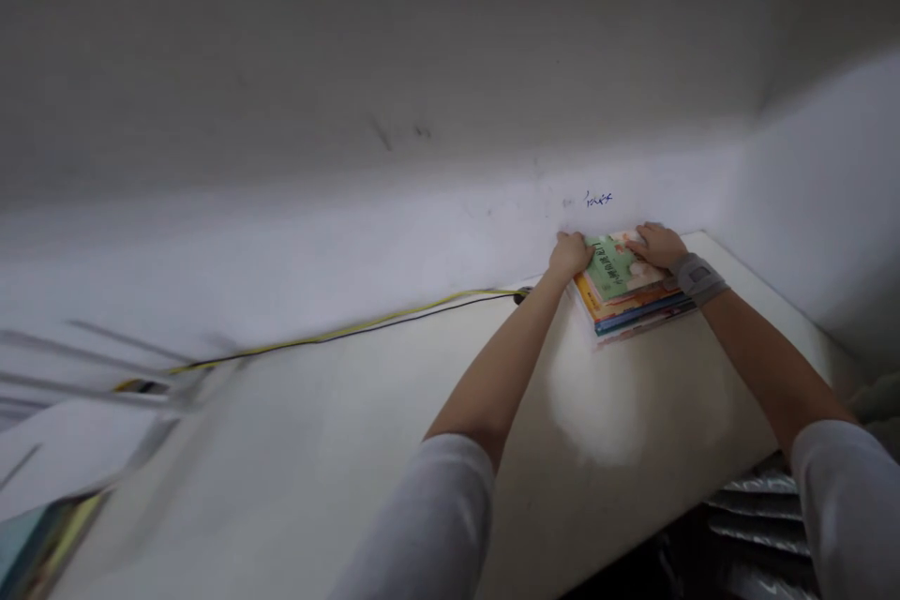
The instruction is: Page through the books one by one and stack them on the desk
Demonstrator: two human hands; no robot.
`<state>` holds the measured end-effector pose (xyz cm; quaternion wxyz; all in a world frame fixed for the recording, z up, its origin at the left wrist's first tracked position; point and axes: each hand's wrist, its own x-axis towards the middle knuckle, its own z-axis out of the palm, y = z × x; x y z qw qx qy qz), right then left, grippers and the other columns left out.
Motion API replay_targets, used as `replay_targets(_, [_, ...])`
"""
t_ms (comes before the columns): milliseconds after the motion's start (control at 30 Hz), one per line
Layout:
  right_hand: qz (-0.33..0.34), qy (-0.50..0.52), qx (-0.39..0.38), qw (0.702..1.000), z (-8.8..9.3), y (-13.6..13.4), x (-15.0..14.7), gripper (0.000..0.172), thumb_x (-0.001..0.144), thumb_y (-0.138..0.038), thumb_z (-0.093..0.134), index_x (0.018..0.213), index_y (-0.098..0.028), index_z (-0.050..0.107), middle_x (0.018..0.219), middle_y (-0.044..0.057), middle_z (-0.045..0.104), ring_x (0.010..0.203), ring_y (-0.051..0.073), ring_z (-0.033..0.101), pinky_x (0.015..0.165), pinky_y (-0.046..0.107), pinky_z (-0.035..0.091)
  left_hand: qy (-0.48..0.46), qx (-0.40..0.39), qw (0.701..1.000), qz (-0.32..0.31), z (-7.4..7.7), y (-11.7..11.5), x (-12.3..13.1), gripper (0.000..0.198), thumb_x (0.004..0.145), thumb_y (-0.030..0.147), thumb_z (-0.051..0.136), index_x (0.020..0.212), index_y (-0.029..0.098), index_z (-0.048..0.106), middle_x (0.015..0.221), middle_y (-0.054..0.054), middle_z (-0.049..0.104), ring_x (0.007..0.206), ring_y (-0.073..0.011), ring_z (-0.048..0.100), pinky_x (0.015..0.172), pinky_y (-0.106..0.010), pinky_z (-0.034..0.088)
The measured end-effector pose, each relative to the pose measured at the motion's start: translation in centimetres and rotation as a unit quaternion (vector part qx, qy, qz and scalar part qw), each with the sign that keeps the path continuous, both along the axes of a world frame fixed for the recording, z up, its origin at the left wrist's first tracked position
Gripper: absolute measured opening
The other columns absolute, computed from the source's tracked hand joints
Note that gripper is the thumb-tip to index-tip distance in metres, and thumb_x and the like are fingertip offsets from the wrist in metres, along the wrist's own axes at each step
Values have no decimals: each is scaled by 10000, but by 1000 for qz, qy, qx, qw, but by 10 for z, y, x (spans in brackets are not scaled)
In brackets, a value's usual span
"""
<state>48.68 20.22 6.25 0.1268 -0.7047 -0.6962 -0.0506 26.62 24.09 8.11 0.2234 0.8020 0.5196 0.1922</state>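
Note:
A stack of several thin books (622,300) lies on the white tabletop (337,450), close to the wall. The top book (611,274) has a green and cream cover with dark characters, and orange and blue ones show beneath it. My left hand (571,255) grips the stack at its far left corner, fingers curled over the edge. At the far right part, my right hand (661,247) lies on the top cover with its fingers bent over the back edge. A grey band circles my right wrist.
A yellow and a black cable (352,328) run along the wall's foot. Blurred metal bars (91,366) stand at the left, with more books (49,534) at the lower left corner. Shiny stacked packages (763,516) sit below the table's front edge. Blue handwriting (599,200) marks the wall.

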Motion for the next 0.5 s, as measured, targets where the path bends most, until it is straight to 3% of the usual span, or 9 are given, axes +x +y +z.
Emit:
replay_targets(167, [0, -39, -11, 999, 8, -12, -10, 489, 909, -457, 456, 1210, -92, 579, 1347, 223, 512, 1205, 303, 484, 978, 440, 377, -37, 14, 998, 46, -3, -19, -8, 404, 896, 358, 495, 1158, 69, 601, 1120, -198, 658, 1050, -236, 622, 901, -317, 461])
replay_targets(267, [14, -41, 71, 997, 24, -22, -26, 410, 896, -377, 488, 1137, -72, 619, 1365, 241, 486, 1231, 325, 449, 1014, 494, 336, -60, 36, 996, 56, 0, -35, -32, 401, 949, 321, 382, 1203, 81, 579, 1170, -189, 645, 1056, -216, 624, 891, -311, 464])
replay_targets(400, [75, 9, 190, 979, 32, -49, -77, 404, 934, -318, 396, 1185, -69, 591, 1281, 205, 553, 1184, 246, 473, 1038, 415, 349, -67, 62, 995, 42, 2, -64, -98, 310, 933, 287, 438, 1125, 138, 630, 1123, -116, 683, 997, -181, 640, 869, -275, 474])
replay_targets(500, [154, 42, 203, 966, 10, -87, -130, 426, 957, -358, 347, 1182, -89, 590, 1233, 188, 585, 1183, 229, 493, 1047, 389, 365, -45, 80, 995, 45, -3, -94, -171, 257, 920, 299, 484, 1074, 187, 657, 1066, -66, 704, 940, -153, 644, 861, -247, 481])
